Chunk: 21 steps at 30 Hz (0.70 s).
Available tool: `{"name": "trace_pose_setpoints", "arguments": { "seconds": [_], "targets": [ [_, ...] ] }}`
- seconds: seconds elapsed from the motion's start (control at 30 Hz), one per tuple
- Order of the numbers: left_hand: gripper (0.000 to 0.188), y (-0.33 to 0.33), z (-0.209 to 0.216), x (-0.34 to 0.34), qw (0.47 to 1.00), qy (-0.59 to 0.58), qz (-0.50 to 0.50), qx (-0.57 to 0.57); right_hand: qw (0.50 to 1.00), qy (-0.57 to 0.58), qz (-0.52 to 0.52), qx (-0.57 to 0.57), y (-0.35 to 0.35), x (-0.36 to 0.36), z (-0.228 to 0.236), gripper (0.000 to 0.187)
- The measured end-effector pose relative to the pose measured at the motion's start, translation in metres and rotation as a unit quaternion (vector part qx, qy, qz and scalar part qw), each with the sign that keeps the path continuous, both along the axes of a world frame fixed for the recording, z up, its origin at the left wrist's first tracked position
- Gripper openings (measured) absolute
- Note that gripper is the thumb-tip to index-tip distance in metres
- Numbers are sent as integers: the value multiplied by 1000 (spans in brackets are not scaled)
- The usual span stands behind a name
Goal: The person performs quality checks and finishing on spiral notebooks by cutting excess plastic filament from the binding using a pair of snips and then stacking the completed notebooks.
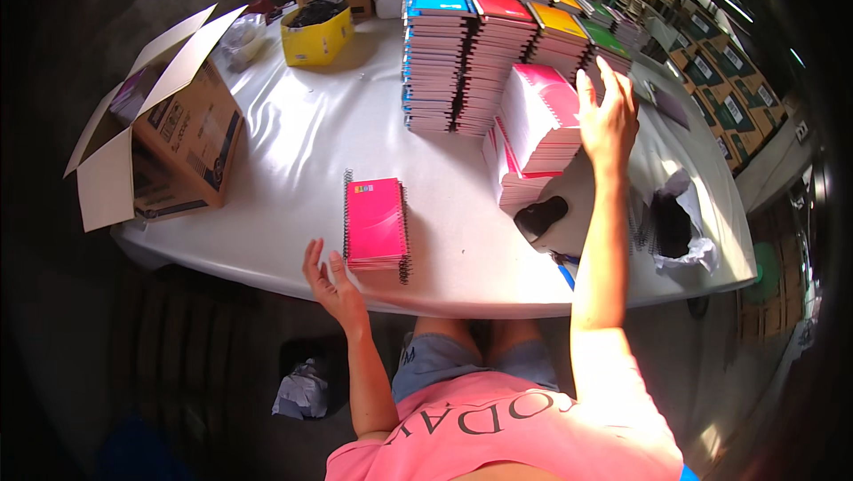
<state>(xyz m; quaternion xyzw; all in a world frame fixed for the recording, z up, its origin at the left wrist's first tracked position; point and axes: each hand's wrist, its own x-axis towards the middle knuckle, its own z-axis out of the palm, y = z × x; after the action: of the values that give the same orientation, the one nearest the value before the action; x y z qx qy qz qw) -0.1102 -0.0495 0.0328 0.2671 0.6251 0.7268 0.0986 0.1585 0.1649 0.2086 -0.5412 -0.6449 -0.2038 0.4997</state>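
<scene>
Perhaps the uneven paper pile (536,126), just left of the right grip (610,112), could slump if that grip's parted fingers nudged its edge. The left grip (339,299) is spread and empty; just right of it, glossy pink notebooks (376,223) have springy wire coils (405,270) that might snag.

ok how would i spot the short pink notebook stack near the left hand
Find the large white table and look at its near edge. Beside the left hand sits a short stack of pink notebooks. Unlike the taller blue, red and yellow stacks farther back, it stands alone, with dark wire coils along both long sides.
</scene>
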Motion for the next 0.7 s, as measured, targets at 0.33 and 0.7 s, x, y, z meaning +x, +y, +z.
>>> {"name": "trace_pose_setpoints", "arguments": {
  "seconds": [0.33, 0.7],
  "targets": [
    [24, 10, 60, 36, 954, 275, 69, 96, 962, 13, 68, -265, 41, 71, -1, 29],
    [46, 45, 80, 122, 868, -163, -445, 149, 840, 190, 418, -290, -146, 13, -62, 28]
  ]
}}
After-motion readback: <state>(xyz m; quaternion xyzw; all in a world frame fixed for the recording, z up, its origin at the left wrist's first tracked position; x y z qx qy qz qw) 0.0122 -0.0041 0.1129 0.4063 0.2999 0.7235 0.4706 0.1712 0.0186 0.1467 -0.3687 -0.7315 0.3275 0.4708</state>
